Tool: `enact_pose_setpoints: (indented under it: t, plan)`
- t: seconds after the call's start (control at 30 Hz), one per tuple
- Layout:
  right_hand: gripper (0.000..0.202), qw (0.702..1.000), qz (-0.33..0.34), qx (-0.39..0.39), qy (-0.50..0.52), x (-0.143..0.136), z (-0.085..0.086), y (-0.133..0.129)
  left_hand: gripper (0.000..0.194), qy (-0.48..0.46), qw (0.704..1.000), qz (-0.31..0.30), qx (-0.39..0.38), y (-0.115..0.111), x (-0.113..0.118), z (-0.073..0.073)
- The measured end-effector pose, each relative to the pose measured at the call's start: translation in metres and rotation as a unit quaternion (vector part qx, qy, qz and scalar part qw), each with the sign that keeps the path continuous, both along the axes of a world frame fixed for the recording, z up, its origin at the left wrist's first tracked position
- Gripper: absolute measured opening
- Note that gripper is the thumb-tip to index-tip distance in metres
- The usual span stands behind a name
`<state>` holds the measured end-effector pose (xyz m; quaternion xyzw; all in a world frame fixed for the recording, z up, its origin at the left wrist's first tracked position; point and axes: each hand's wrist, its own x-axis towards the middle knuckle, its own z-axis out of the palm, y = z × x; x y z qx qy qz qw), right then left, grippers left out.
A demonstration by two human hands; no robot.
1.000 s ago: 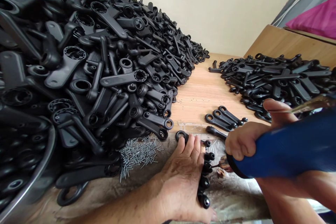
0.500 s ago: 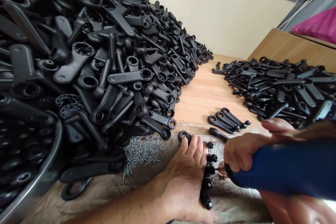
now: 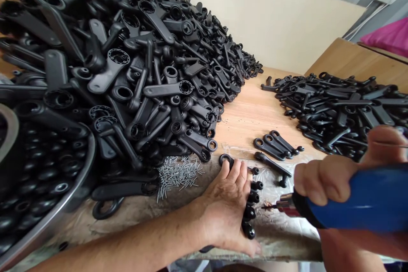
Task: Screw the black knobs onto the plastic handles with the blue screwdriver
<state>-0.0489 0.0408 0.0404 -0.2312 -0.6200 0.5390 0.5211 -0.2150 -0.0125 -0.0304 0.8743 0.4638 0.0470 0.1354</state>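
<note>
My left hand [image 3: 225,216] lies stretched across a row of several black crank handles [image 3: 250,212], pressing on them with fingers and thumb spread. Their knob ends stick out to the right of my palm; most of their arms are hidden under it. In my right hand [image 3: 325,178] is a blue electric screwdriver [image 3: 366,199], held level, fingers wrapped round its front. Its thin bit points left and stands a little apart from the knobs. Another crank handle [image 3: 272,165] rests just beyond the row. Small screws [image 3: 178,175] lie heaped left of my left hand.
A huge pile of black handles [image 3: 165,89] rises at the left. A metal bowl [image 3: 91,157] of round black knobs stands at near left. Three handles [image 3: 270,146] lie side by side on the wooden table [image 3: 245,110]. A smaller pile of handles [image 3: 344,106] is at the right.
The screwdriver has drawn back to the right, its bit coming away from the row of knobs. My left hand stays on the handles. The view has shifted slightly left.
</note>
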Motion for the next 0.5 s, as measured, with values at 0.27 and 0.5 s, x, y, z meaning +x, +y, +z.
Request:
enact_pose_setpoints:
  t: [0.27,0.5]
  plan:
    - [0.033,0.997,0.055,-0.013,0.052,-0.017,0.003,-0.009,0.114,0.017,1.0,0.0,0.01,0.001,0.0,0.001]
    - [0.033,0.996,0.084,-0.011,0.034,-0.009,-0.006,-0.006,0.117,0.041,0.999,0.011,0.015,0.001,0.004,-0.003]
